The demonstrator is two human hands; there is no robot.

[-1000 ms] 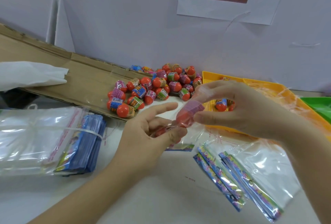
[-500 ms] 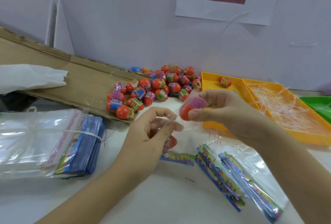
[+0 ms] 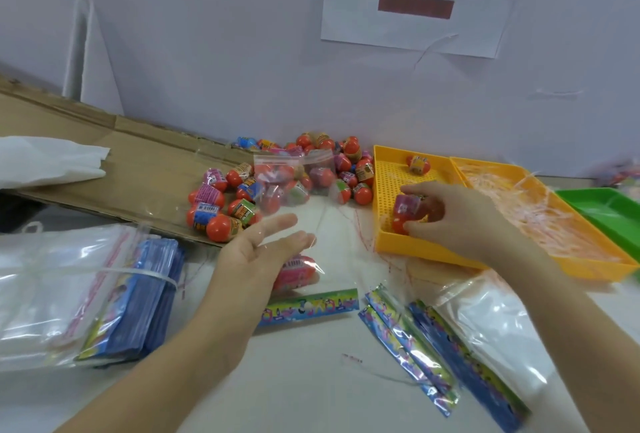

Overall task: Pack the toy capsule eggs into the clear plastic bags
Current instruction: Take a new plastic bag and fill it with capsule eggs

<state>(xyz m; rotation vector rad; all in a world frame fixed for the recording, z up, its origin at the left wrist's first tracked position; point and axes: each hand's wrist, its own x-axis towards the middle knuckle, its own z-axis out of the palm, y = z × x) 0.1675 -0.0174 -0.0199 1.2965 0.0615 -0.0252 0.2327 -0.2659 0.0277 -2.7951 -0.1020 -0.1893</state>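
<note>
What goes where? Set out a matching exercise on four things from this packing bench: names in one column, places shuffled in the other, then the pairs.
Things
1. zip bag of eggs
2. banded bundle of bags
3. green tray
4. right hand

Places
A. at the far right of the view
B. in the yellow mesh tray, gripping an egg
C. lying on the loose egg pile
D. at the far left of the view

Pairs: 1-C, 2-D, 3-A, 4-B
</note>
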